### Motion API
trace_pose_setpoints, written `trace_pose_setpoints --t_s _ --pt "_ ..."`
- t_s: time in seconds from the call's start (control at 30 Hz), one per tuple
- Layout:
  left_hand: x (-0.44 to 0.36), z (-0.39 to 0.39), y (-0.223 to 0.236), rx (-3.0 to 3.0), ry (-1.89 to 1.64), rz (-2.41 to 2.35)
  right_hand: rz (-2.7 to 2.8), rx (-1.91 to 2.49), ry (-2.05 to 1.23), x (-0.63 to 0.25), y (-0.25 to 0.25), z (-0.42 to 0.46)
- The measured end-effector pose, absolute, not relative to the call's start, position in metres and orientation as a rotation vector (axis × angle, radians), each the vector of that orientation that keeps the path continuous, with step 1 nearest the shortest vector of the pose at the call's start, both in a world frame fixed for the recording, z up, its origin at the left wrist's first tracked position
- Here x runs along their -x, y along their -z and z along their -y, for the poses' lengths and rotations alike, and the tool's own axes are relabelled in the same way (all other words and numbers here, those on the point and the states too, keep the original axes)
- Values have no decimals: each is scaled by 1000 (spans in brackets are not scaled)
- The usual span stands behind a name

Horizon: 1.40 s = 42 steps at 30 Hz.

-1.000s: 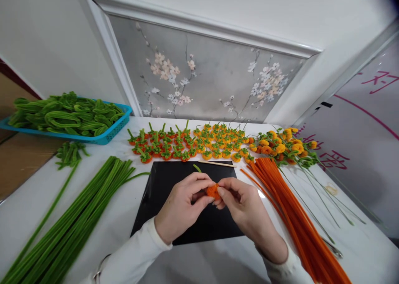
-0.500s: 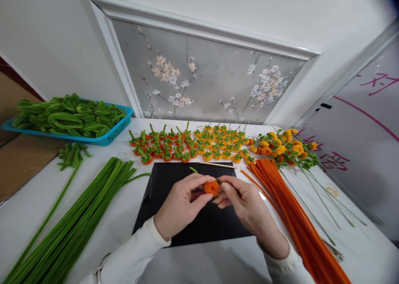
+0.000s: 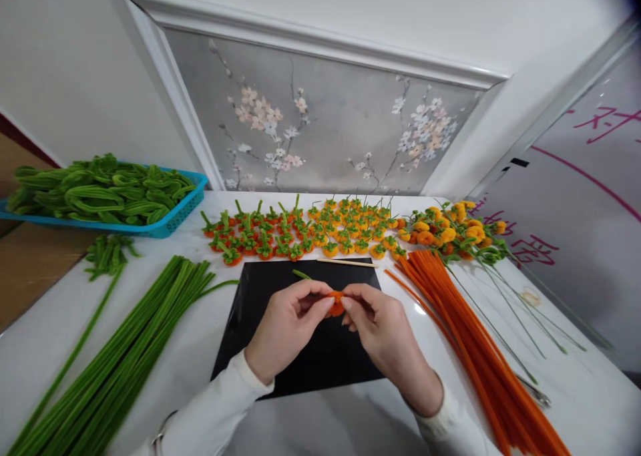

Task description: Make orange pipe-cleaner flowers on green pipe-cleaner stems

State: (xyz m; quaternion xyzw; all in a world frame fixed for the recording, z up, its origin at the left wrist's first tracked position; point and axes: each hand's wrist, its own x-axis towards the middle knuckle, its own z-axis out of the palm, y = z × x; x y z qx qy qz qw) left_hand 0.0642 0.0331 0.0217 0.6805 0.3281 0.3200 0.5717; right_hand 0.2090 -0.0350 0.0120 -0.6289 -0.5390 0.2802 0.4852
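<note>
A small, round orange pumpkin of fuzzy pipe cleaner (image 3: 335, 305) is pinched between both hands above a black mat (image 3: 323, 362). My left hand (image 3: 293, 316) grips its left side with thumb and forefinger. From the right, my right hand (image 3: 383, 319) pinches it too, the fingertips of both hands almost meeting. The fingers cover much of the pumpkin. Just beyond my left hand lies a short green pipe cleaner piece (image 3: 301, 274) on the mat. A thin wooden stick (image 3: 348, 262) rests along the mat's far edge.
Rows of finished orange and yellow pumpkins (image 3: 350, 229) with green tops stand behind the mat. Green pipe cleaners (image 3: 135, 349) lie left, orange ones (image 3: 475, 349) right. A blue basket (image 3: 173, 222) holds green pieces. Yellow-orange flowers on stems (image 3: 445, 232) lie at the right back.
My right hand has moved in to pinch the pumpkin's right side. The pumpkin has turned, its round face now mostly covered by fingers. The view has shifted slightly.
</note>
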Motion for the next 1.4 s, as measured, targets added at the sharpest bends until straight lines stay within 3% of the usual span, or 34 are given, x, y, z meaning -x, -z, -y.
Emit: trace_pose_setpoints --t_s 0.63,0.93,1.4 --pt "-67 -29 -25 -1537 -778 -841 1506 1549 -210 -201 -10 38" --pt "-65 -31 -28 -1239 -678 -810 1261 1467 -564 -206 -14 35" --pt "-63 -34 -24 -1559 -797 -826 1035 1266 -993 -205 -13 33"
